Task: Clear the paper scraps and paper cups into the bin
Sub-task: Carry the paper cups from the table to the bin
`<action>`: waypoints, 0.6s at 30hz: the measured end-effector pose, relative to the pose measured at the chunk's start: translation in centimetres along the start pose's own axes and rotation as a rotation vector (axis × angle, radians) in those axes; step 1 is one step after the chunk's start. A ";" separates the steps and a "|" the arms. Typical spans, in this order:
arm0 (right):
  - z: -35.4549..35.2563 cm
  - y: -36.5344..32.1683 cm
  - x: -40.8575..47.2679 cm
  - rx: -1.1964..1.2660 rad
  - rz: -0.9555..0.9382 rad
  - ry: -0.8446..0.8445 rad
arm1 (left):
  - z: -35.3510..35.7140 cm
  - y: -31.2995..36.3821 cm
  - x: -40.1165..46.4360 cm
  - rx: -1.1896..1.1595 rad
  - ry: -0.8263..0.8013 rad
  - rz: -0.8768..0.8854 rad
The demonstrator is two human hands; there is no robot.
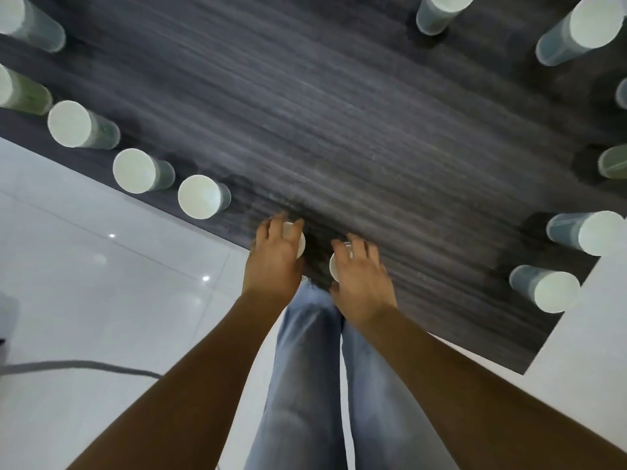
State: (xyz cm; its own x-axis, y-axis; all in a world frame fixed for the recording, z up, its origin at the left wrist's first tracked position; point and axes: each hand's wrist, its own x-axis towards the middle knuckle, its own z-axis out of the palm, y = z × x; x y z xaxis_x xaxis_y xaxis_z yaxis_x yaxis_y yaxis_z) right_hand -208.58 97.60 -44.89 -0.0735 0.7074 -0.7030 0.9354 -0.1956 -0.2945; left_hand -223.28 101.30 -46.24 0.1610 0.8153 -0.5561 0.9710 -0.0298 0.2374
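Observation:
Two white paper cups stand at the near edge of a dark wood-grain table (339, 130). My left hand (274, 256) curls over the top of one paper cup (294, 237), fingers round its rim. My right hand (359, 273) curls over the other paper cup (336, 266) just beside it. Both cups are mostly hidden under the hands. Several more white cups stand along the table's edges, such as one at the left (200, 196) and one at the right (553, 291). No bin or paper scraps are in view.
The table's near edge runs diagonally from upper left to lower right. White glossy tiled floor (101, 300) lies below it, with a grey cable (84, 366) across the floor at lower left. My legs in blue jeans (305, 385) are under the table's edge.

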 end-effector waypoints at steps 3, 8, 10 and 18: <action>-0.3 0.3 -0.6 0.037 0.005 0.018 | 0.1 0.2 -0.6 0.039 -0.025 0.033; -2.2 0.8 -3.0 0.068 0.033 0.026 | -1.2 2.2 -2.7 0.082 -0.075 0.044; -3.3 0.9 -4.4 0.086 0.056 0.019 | -2.2 3.5 -3.8 0.091 -0.090 0.043; -8.3 1.6 -11.2 0.177 0.137 0.088 | -7.8 9.2 -7.9 0.136 -0.217 0.128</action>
State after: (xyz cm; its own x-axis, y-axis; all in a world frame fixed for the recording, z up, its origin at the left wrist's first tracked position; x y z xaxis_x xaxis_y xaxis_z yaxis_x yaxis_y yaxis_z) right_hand -203.42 94.99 -32.07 0.0875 0.7213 -0.6871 0.8588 -0.4041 -0.3148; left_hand -216.95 99.07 -33.43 0.3041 0.6575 -0.6894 0.9526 -0.2140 0.2161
